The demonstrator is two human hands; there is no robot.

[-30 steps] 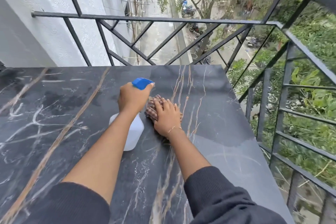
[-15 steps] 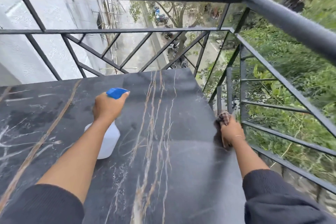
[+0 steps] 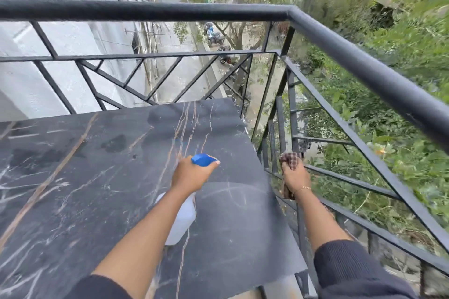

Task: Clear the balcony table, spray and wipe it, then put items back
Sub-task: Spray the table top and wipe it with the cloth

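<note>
Since half a second ago the right hand [image 3: 295, 175] has carried the cloth [image 3: 289, 160] off the table [image 3: 97, 177] edge, out by the railing [image 3: 364, 65], fingers bunched round it. Left hand [image 3: 192, 173] grips the spray bottle [image 3: 181, 218], blue nozzle [image 3: 202, 160] poking past its fingertips. Table looks cleared and mostly wiped, so I reckon putting stuff back is what's left. Can't tell how full the bottle is

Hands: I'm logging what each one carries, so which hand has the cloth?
The right hand grips the checked cloth, out past the table's edge by the railing. The left hand holds the spray bottle.
</note>
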